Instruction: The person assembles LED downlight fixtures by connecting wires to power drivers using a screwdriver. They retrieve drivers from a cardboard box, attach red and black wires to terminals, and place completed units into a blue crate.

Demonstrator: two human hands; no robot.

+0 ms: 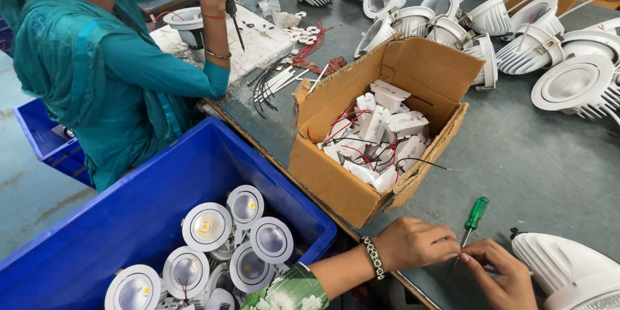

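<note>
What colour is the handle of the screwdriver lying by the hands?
Green, see-through plastic handle on the screwdriver, seen best in the head view.

Your left hand (pixel 413 243) wore a black-and-white beaded bracelet (pixel 372 257), and your sleeve (pixel 287 292) at the bottom centre was green with a white floral print. Just above your right hand (pixel 500 274) lay a screwdriver (pixel 471 221) with a translucent green handle. The crate (pixel 129 219) at lower left was bright blue, filled with white lamps (pixel 206 226) with silvery reflectors. The carton (pixel 342 174) in the middle was plain brown, holding white drivers (pixel 387 129) with red and black wires. The table (pixel 529 161) was dull grey-green. The co-worker's tunic (pixel 84 71) at upper left was teal.
</note>
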